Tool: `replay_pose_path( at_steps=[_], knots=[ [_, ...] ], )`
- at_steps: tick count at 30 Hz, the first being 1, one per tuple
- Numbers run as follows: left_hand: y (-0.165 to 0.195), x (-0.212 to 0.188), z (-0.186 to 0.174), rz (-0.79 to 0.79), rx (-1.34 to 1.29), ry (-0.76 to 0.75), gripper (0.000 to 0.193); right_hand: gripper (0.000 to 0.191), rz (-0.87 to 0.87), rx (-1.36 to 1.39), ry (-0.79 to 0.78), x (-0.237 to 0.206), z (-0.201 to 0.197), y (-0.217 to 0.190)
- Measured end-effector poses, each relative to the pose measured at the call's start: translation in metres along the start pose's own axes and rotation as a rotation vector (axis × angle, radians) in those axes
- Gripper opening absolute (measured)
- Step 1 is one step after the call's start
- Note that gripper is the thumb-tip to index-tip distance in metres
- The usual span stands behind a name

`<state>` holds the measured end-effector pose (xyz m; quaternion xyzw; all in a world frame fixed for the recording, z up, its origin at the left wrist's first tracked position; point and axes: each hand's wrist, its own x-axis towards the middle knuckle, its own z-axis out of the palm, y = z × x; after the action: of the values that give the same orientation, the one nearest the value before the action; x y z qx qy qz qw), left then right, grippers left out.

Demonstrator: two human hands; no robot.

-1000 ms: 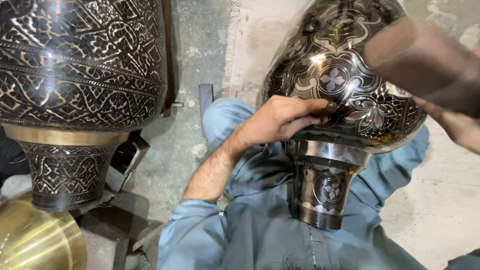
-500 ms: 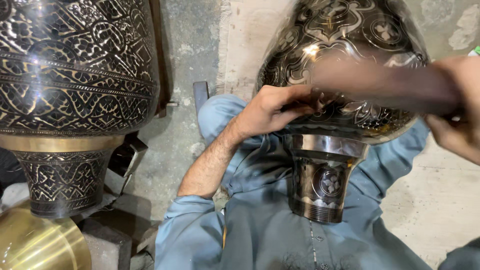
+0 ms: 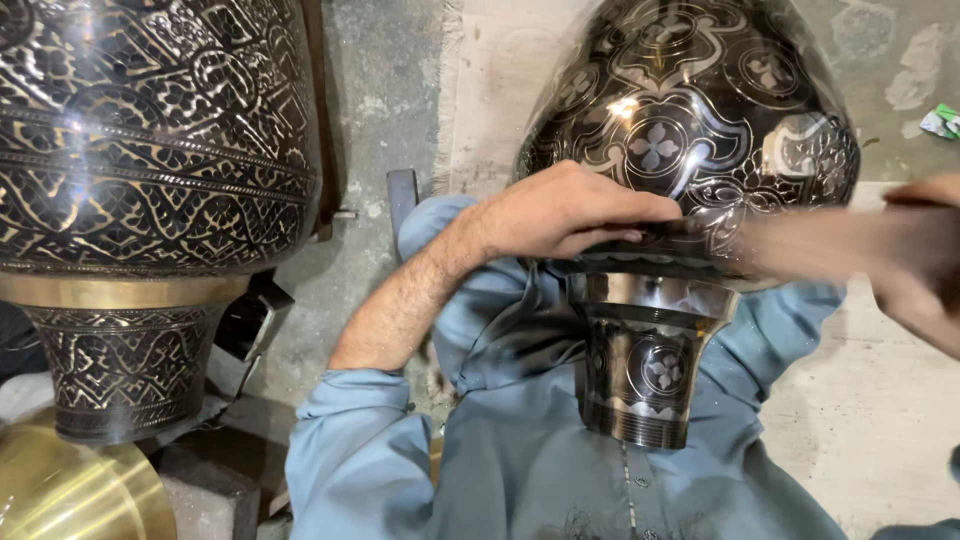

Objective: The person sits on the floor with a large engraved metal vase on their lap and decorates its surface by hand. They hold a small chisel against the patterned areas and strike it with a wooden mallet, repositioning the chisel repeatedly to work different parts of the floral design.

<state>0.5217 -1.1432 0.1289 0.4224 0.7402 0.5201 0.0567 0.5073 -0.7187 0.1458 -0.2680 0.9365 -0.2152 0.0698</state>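
Note:
A large black vase [image 3: 690,120] engraved with silver floral patterns lies tilted across my lap, its ringed foot [image 3: 645,365] pointing toward me. My left hand [image 3: 570,215] presses on the lower body just above the foot, fingers curled against the metal. My right hand [image 3: 925,260] enters from the right edge, blurred by motion. It grips a long blurred tool [image 3: 800,245] that reaches across the vase's lower right side. Whether my left hand also holds something small is hidden.
A second, bigger engraved vase [image 3: 150,150] with a brass band stands upright at the left. A plain brass piece [image 3: 70,495] lies at the bottom left. My light blue clothing [image 3: 520,440] lies under the vase. Concrete floor [image 3: 880,420] runs along the right.
My right hand and the tool have swung down from the upper right to the vase's lower body. The vase fills more of the view. My left hand stays on the vase.

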Motion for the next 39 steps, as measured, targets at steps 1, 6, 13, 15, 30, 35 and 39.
replay_pose_path(
  at_steps=[1, 6, 13, 15, 30, 35, 39],
  knots=[
    [0.001, 0.002, 0.000, 0.029, 0.014, -0.021, 0.052, 0.044, 0.004, -0.005, 0.003, -0.004, 0.000, -0.002],
    [0.006, 0.011, -0.008, 0.139, 0.075, -0.137, 0.063, 0.045, 0.032, -0.016, 0.032, -0.025, 0.007, -0.012],
    [0.019, 0.017, -0.011, 0.183, 0.159, -0.205, 0.054, 0.047, 0.040, -0.016, 0.052, -0.038, 0.014, -0.010],
    [0.019, 0.013, -0.010, 0.213, 0.163, -0.202, 0.056, 0.047, 0.037, -0.015, 0.050, -0.035, 0.015, -0.007],
    [0.003, -0.037, 0.111, -0.371, -0.649, 1.000, 0.041, 0.056, -0.177, -0.456, -0.311, 0.115, -0.036, -0.069],
    [0.003, -0.037, 0.110, -0.343, -0.672, 0.995, 0.040, 0.054, -0.521, -0.049, -0.163, 0.187, -0.036, -0.104],
    [0.006, -0.036, 0.107, -0.353, -0.670, 0.973, 0.040, 0.048, -0.576, -0.310, -0.311, 0.208, -0.039, -0.131]
  ],
)
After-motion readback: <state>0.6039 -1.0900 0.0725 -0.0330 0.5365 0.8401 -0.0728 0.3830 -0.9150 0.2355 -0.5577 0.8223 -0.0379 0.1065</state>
